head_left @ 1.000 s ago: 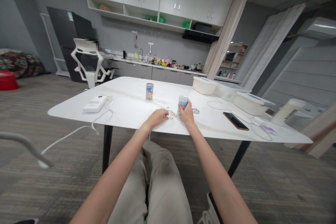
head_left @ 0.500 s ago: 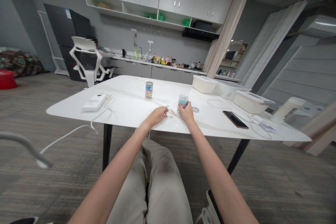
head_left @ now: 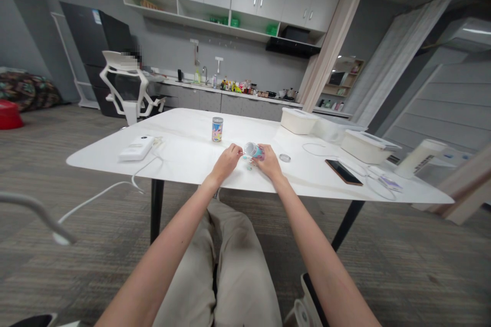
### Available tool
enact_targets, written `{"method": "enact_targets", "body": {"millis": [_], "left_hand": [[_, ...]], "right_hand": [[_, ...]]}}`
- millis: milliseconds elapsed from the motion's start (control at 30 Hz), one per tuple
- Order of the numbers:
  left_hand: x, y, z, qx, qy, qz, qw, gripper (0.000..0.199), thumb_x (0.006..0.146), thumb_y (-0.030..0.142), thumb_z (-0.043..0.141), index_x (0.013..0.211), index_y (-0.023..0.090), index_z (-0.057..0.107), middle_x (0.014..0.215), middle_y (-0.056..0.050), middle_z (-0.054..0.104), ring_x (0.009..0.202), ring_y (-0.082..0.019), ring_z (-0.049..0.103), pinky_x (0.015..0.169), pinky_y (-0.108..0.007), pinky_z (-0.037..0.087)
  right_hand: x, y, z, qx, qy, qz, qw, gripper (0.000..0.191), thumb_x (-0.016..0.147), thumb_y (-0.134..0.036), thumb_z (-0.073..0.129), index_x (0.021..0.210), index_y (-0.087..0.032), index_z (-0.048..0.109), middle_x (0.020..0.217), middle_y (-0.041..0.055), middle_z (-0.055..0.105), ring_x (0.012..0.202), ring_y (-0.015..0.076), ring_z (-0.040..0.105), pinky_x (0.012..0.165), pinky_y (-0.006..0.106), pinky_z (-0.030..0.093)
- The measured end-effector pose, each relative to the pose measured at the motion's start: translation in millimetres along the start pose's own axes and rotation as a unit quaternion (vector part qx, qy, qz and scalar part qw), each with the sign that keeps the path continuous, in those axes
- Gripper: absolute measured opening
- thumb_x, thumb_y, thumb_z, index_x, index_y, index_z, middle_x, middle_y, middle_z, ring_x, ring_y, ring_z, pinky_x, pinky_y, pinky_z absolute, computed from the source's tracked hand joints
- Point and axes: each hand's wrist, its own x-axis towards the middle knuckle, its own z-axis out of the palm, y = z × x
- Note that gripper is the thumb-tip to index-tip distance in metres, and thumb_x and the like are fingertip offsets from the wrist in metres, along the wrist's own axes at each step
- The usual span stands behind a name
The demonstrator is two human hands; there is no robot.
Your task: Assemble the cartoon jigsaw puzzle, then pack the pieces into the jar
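An open blue and pink jar (head_left: 254, 150) is tilted to the left, its mouth facing my left hand, and my right hand (head_left: 269, 162) is wrapped round it. My left hand (head_left: 229, 160) has its fingertips pinched together at the jar's mouth; whatever they hold is too small to name. Below the jar lie several small coloured pieces (head_left: 249, 166) on the white table (head_left: 192, 163). To the right of my right hand rests a round lid (head_left: 284, 158). A second jar (head_left: 217, 130), with its lid on, stands upright farther back on the left.
On the table's left is a white box-shaped device (head_left: 137, 148) with a cable. At the right are lidded containers (head_left: 298, 121), a phone (head_left: 343, 172), cables and a white bottle (head_left: 420, 159) leaning over. A white chair (head_left: 126, 87) stands behind the table.
The jar in my right hand has gone from upright to tilted and moved left. My left hand has moved slightly up, close to its mouth.
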Motion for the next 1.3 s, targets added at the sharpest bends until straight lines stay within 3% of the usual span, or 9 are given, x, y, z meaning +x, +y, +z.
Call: {"method": "enact_targets", "body": {"millis": [233,433,567,800,967,1067,1133,1233,1300], "left_hand": [[-1,0,0.2,-0.025,-0.017,0.012,0.999,0.014,0.095,0.013,0.041,0.102,0.018,0.052,0.099,-0.006,0.061,0.093,-0.018,0.060,0.086,-0.033,0.048],[-1,4,-1.7,-0.019,-0.008,0.036,0.999,0.026,0.091,0.005,0.038,0.109,0.016,0.053,0.106,-0.009,0.062,0.103,-0.020,0.059,0.093,-0.035,0.047],[-2,7,-4.1,-0.009,-0.026,0.039,0.999,0.024,0.091,0.010,0.041,0.108,0.014,0.057,0.108,-0.010,0.063,0.106,-0.021,0.058,0.095,-0.036,0.046],[-5,5,-1.0,-0.030,-0.236,0.096,0.966,0.025,0.092,0.029,0.050,0.105,0.019,0.069,0.117,-0.008,0.067,0.108,-0.021,0.061,0.098,-0.033,0.044],[-6,2,2.2,-0.027,-0.202,0.051,0.978,0.020,0.087,0.020,0.052,0.094,0.016,0.070,0.104,-0.009,0.070,0.100,-0.021,0.063,0.092,-0.031,0.046],[-6,0,4.0,-0.026,-0.187,0.035,0.981,0.014,0.083,0.016,0.054,0.087,0.016,0.068,0.094,-0.007,0.070,0.092,-0.020,0.064,0.086,-0.030,0.048],[-6,-2,4.9,-0.033,-0.183,0.038,0.982,0.012,0.083,0.015,0.054,0.084,0.017,0.067,0.090,-0.006,0.069,0.089,-0.020,0.064,0.084,-0.029,0.048],[-7,-4,6.1,-0.046,-0.172,0.035,0.983,0.009,0.084,0.016,0.057,0.087,0.017,0.065,0.089,-0.006,0.068,0.087,-0.019,0.063,0.082,-0.030,0.048],[-7,-5,6.9,-0.055,-0.168,0.020,0.984,0.010,0.083,0.018,0.059,0.092,0.016,0.063,0.089,-0.006,0.068,0.085,-0.019,0.063,0.079,-0.030,0.048]], "right_hand": [[1,-13,-1,-0.004,-0.070,-0.059,0.996,0.050,0.075,-0.019,0.067,0.123,-0.020,0.052,0.118,0.0116,0.056,0.110,0.0278,0.055,0.097,0.044,0.046],[1,-10,0,-0.011,-0.030,-0.043,0.999,0.047,0.079,-0.024,0.065,0.124,-0.017,0.051,0.117,0.0130,0.057,0.111,0.0270,0.055,0.099,0.042,0.045],[1,-1,2,-0.025,0.056,0.063,0.996,0.051,0.081,-0.033,0.063,0.127,-0.014,0.047,0.122,0.0165,0.057,0.115,0.0289,0.053,0.101,0.043,0.042],[0,19,8,0.035,0.093,0.283,0.954,0.057,0.087,-0.049,0.048,0.129,-0.011,0.041,0.117,0.0210,0.062,0.103,0.0298,0.061,0.090,0.044,0.046],[2,18,4,0.021,0.140,0.257,0.956,0.067,0.082,-0.046,0.055,0.134,-0.008,0.035,0.131,0.0256,0.048,0.122,0.0329,0.049,0.102,0.048,0.038],[2,10,-7,-0.018,0.215,0.184,0.959,0.052,0.085,-0.038,0.050,0.129,-0.012,0.041,0.126,0.0207,0.051,0.119,0.0306,0.048,0.104,0.048,0.036],[0,2,-12,-0.029,0.182,0.122,0.975,0.032,0.086,-0.029,0.045,0.114,-0.016,0.053,0.111,0.0151,0.059,0.107,0.0276,0.054,0.098,0.044,0.041],[-6,-7,-9,-0.034,-0.014,0.045,0.998,0.022,0.083,-0.018,0.046,0.094,-0.019,0.064,0.087,0.0082,0.065,0.086,0.0237,0.061,0.086,0.036,0.047],[-9,-9,-3,-0.049,-0.107,0.028,0.993,0.026,0.080,-0.016,0.050,0.100,-0.018,0.066,0.082,0.0069,0.067,0.080,0.0232,0.062,0.082,0.035,0.048]]}}
